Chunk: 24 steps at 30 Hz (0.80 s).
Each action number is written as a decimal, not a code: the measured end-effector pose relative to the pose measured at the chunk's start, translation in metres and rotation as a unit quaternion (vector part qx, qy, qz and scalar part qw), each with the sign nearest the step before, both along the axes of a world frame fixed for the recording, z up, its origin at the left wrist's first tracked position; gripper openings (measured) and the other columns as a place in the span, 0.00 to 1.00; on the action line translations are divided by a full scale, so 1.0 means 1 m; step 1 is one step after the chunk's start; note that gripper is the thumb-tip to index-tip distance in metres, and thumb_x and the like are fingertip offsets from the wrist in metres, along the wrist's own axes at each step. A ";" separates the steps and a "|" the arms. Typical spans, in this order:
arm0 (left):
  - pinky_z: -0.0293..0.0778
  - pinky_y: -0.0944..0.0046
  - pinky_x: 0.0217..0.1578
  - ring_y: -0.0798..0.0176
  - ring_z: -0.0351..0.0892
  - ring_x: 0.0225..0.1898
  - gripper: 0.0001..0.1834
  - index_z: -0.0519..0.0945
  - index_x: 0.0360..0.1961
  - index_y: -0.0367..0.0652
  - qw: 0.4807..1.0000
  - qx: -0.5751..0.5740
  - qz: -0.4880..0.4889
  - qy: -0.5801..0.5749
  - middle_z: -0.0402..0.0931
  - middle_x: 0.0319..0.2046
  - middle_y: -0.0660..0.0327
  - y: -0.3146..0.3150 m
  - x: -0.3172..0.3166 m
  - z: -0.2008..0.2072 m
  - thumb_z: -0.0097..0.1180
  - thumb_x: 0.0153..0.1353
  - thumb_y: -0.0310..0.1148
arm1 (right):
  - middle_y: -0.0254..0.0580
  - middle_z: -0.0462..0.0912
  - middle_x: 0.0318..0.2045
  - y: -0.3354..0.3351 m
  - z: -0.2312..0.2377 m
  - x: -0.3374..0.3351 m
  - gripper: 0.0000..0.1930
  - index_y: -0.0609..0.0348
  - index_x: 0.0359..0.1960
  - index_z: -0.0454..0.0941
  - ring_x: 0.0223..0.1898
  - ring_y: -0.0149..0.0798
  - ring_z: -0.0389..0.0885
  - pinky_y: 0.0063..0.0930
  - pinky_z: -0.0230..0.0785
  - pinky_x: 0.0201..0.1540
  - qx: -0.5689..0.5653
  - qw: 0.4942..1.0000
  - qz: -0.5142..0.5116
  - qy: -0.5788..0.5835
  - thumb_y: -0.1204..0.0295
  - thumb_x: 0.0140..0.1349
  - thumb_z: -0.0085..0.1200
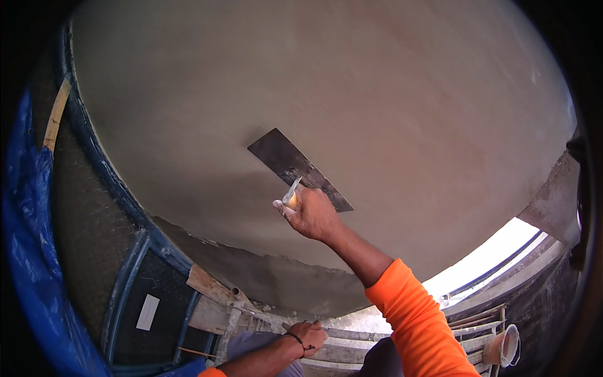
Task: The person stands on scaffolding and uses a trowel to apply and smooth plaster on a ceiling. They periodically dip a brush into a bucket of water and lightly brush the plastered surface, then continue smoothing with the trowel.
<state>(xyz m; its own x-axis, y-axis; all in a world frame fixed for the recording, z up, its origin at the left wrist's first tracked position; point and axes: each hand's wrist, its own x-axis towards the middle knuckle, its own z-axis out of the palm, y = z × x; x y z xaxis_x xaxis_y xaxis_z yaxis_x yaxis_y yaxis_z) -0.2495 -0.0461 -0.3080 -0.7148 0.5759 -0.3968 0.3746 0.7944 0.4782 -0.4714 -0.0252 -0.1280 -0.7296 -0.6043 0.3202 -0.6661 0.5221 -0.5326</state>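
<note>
My right hand [314, 213] is closed round the pale handle of a rectangular plastering trowel [276, 151]. The trowel's dark steel blade lies slanted against, or very close to, a wide grey plastered wall [389, 113]. Low in the middle is my left hand [308, 338], with a dark band on its wrist. Its fingers are curled, and a small end of something sticks out beside the thumb; the rest is hidden. Below the smooth coat, a rougher, darker strip of wall [276, 276] shows along a ragged edge.
Blue sheeting [38, 251] hangs at the left by a wooden stick [56, 113]. A dark blue frame [107, 157] borders the wall there. Scaffold poles [229, 327] and planks lie below, and a pale bucket [501, 347] hangs at the lower right. Bright daylight enters through a gap at right.
</note>
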 end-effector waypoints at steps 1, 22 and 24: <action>0.80 0.39 0.42 0.38 0.84 0.43 0.12 0.85 0.43 0.49 1.000 -0.002 -0.002 0.002 0.74 0.48 0.47 0.002 -0.001 -0.003 0.57 0.58 0.33 | 0.61 0.83 0.27 -0.002 0.002 -0.002 0.24 0.67 0.33 0.77 0.34 0.65 0.83 0.54 0.75 0.39 -0.005 1.000 -0.004 -0.002 0.53 0.64 0.62; 0.80 0.42 0.42 0.38 0.84 0.42 0.16 0.84 0.44 0.53 0.995 -0.067 -0.047 -0.057 0.75 0.51 0.47 0.018 0.002 -0.007 0.57 0.52 0.32 | 0.34 0.76 0.18 0.130 0.103 -0.024 0.20 0.62 0.28 0.74 0.20 0.28 0.77 0.28 0.69 0.23 -0.386 0.901 -0.160 0.114 0.58 0.67 0.65; 0.80 0.42 0.42 0.38 0.85 0.42 0.16 0.84 0.44 0.54 0.995 -0.073 -0.047 -0.041 0.76 0.51 0.47 0.021 0.002 -0.009 0.57 0.52 0.33 | 0.43 0.80 0.20 0.151 0.095 -0.026 0.21 0.66 0.26 0.75 0.22 0.36 0.77 0.34 0.71 0.29 -0.398 0.895 -0.177 0.092 0.59 0.66 0.65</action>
